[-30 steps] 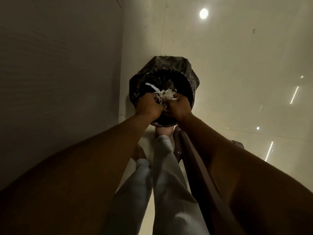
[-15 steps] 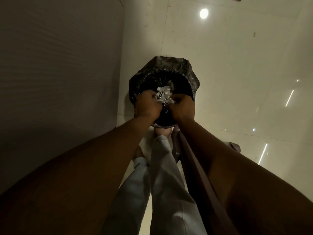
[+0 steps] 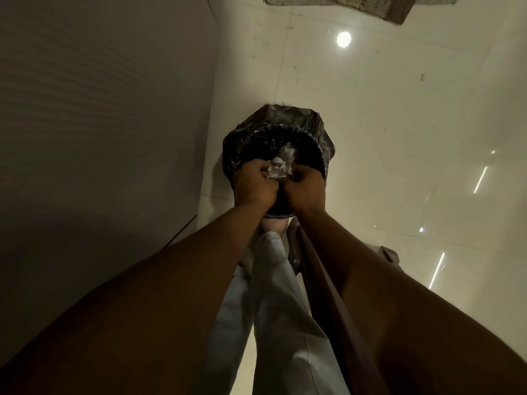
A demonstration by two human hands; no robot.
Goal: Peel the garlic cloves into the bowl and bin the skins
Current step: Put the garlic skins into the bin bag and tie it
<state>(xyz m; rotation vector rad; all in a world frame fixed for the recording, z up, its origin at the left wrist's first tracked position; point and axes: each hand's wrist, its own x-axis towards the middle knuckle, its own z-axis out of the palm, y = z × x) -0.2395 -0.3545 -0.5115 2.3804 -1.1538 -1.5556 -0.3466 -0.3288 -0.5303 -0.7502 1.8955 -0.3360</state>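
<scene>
Your left hand (image 3: 253,185) and right hand (image 3: 307,187), fingers curled round one wad of garlic skins (image 3: 281,167), meet directly above the lined bin (image 3: 318,128), so released scraps should fall inside, not onto the floor (image 3: 385,143).

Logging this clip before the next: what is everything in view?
glossy tiled floor: one, cream, right and top
plain wall: one, grey-brown, left
round bin lined with black plastic bag: one, black, on the floor beside the wall
white papery garlic skins: one clump, white, over the bin's mouth
textured mat: one, grey, top edge
trouser legs: two, white, bottom centre
left hand: one, grips the skins
right hand: one, grips the skins
</scene>
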